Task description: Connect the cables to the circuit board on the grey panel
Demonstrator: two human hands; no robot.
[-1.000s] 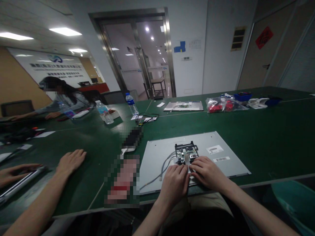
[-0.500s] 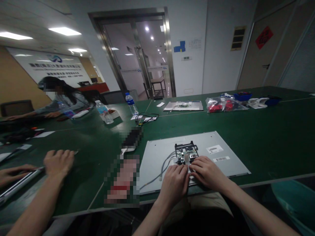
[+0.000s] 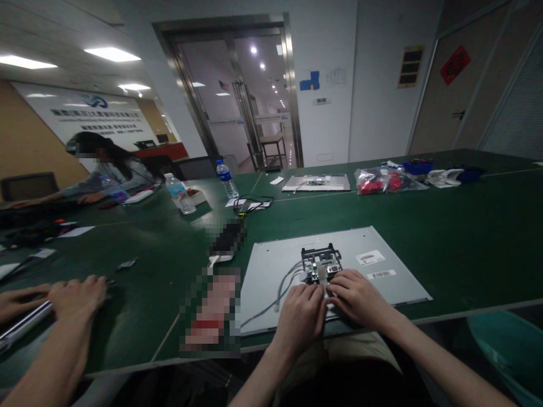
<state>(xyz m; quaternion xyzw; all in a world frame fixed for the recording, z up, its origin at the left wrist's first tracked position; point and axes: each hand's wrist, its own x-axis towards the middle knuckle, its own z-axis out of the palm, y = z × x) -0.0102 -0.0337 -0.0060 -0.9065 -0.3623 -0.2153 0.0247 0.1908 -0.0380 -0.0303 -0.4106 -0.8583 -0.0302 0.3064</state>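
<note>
A pale flat ribbon cable [image 3: 322,273] runs down from a circuit board [image 3: 316,270] in a black bracket [image 3: 319,251]. The board sits on the back of a silver display panel [image 3: 271,265], flat at the table's front edge. Both hands meet at the cable's lower end, over the panel's near side. My left hand [image 3: 302,310] is closed, fingers curled and fingertips against the cable. From the right, my right hand [image 3: 355,297] pinches at the same spot. The fingertips hide the cable's end. Grey wires [image 3: 280,291] curve across the panel left of the board.
To the left, a co-worker's hands [image 3: 78,297] hold a long silver-edged piece [image 3: 25,325]. A blurred-out phone-like item [image 3: 229,237] lies left of the panel. Farther back are water bottles [image 3: 227,180], a second panel [image 3: 292,183] and a plastic bag of red items [image 3: 382,181].
My hands stay in place at the ribbon cable. The co-worker's nearer hand has moved left and down along the silver-edged piece, uncovering a small item on the table.
</note>
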